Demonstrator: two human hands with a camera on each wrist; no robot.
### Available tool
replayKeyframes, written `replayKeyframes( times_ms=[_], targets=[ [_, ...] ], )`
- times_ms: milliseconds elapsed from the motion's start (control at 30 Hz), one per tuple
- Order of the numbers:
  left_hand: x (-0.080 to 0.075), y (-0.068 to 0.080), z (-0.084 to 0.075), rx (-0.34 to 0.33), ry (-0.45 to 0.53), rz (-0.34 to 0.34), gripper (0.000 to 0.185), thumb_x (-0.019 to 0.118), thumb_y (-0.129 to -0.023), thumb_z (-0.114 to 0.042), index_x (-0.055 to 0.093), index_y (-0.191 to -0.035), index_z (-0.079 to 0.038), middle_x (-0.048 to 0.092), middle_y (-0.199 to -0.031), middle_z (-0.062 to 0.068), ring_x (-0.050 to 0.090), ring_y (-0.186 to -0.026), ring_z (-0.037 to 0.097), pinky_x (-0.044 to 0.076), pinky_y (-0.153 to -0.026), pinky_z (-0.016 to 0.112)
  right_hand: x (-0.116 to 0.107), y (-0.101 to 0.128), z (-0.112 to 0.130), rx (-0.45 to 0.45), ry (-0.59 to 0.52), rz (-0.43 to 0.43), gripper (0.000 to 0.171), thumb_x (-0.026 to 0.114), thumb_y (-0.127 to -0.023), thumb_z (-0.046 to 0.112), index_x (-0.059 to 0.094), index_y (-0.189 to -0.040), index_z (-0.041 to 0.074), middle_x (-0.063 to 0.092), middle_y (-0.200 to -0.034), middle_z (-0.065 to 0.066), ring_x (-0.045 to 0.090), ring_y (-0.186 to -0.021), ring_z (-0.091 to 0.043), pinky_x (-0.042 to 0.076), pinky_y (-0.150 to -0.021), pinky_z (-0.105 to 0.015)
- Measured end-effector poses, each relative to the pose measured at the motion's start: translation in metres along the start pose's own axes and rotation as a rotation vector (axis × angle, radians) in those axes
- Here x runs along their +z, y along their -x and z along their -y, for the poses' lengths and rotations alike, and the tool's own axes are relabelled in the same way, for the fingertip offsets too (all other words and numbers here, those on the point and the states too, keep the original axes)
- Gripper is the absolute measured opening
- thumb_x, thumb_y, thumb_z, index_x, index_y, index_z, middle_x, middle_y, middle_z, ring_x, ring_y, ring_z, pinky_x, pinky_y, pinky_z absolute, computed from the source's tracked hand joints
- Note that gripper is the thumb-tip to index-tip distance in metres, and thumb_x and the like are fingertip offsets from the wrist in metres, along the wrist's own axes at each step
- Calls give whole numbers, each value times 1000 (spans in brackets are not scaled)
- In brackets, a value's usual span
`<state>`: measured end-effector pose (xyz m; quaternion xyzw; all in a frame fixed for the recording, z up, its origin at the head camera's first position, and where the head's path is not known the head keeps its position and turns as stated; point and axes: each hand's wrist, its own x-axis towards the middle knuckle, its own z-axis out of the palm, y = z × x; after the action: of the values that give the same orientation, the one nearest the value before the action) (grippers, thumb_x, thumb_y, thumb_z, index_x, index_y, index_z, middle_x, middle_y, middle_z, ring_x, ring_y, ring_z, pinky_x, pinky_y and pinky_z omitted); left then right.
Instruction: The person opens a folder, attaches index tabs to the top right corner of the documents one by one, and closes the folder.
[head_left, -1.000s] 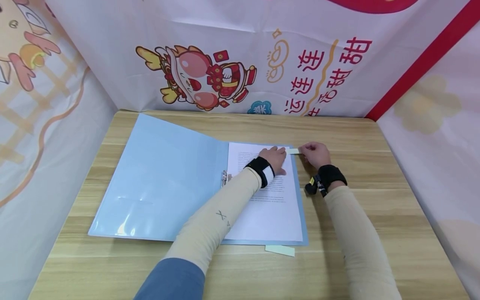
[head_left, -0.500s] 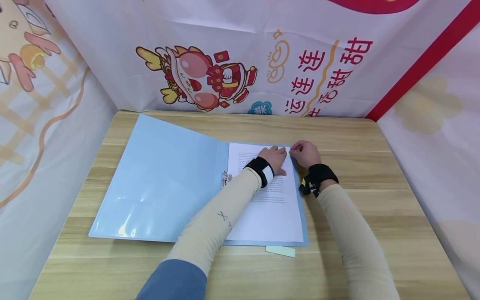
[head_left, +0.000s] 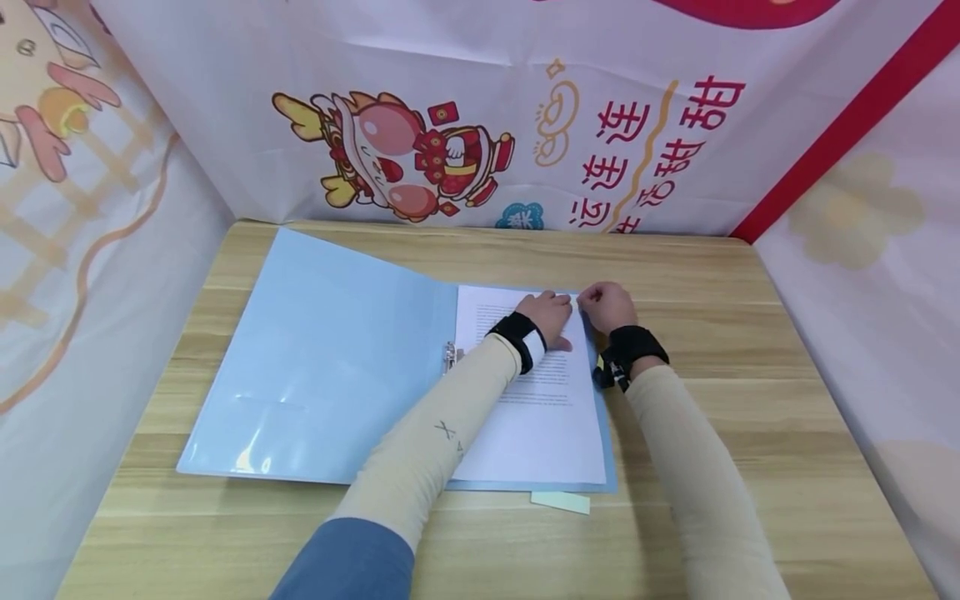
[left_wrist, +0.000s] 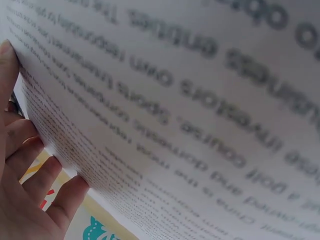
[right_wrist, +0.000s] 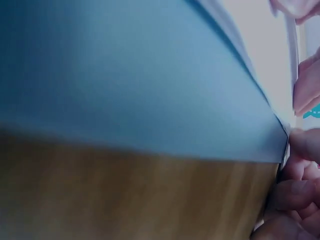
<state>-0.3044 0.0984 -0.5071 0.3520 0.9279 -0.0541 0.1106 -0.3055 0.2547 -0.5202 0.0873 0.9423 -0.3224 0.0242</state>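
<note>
Flat on the printed page (head_left: 536, 400) rests the left hand (head_left: 551, 317); right hand (head_left: 606, 306) pinches its far corner.

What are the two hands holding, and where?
The left hand presses flat on the top of the printed page, holding nothing. The right hand has its fingers at the page's top right corner; whether they pinch anything cannot be told.

Two hands at the top right corner of a printed page in an open blue folder

Centre of the frame: the left hand (head_left: 551, 317) lies flat on the printed page (head_left: 536, 400), fingers near its upper right corner, where the right hand (head_left: 606, 305) has its fingertips. The blue folder (head_left: 330, 358) lies open on the wooden table (head_left: 750, 400). A pale green sticky note (head_left: 560, 501) lies just below the folder's lower edge.
</note>
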Motion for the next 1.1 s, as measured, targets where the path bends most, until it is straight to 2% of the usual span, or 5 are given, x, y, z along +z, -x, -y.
replayKeyframes(
  times_ms=[133,233,400,700,1100],
  targets=[
    [2,0,0,-1,6,-15,74,64,-92,-63,53,-148,-16,40,-161,1,42,-142,22,47,-105,43,1,-4,-2,7,3,-42,18,61,-98,16,71,-97,2,66,-92,-14,59,-83,-29,44,-71,-34],
    [3,-1,-1,-7,-10,-21,78,62,-93,-64,48,-152,-16,38,-162,0,40,-144,22,46,-106,42,-1,-4,-3,2,2,-42,18,61,-98,16,70,-97,1,66,-92,-14,59,-83,-30,44,-71,-35],
    [4,1,0,-27,-26,-6,88,58,-93,-68,35,-160,-15,31,-165,0,32,-148,20,42,-109,42,-4,-1,-3,-18,-4,-4,17,63,-99,17,68,-100,1,63,-90,-13,57,-81,-28,42,-71,-34],
    [0,3,2,-41,2,20,93,57,-92,-70,29,-162,-15,28,-167,0,28,-150,21,39,-112,42,-9,2,-2,-45,-20,80,18,65,-100,18,67,-99,0,58,-89,-12,53,-83,-28,39,-72,-34],
    [6,-3,3,-31,50,0,78,63,-92,-65,46,-152,-19,33,-164,2,31,-149,23,39,-112,45,-5,-3,-5,-32,20,73,22,62,-102,23,65,-96,2,58,-89,-12,54,-83,-29,39,-71,-34]
  ],
)
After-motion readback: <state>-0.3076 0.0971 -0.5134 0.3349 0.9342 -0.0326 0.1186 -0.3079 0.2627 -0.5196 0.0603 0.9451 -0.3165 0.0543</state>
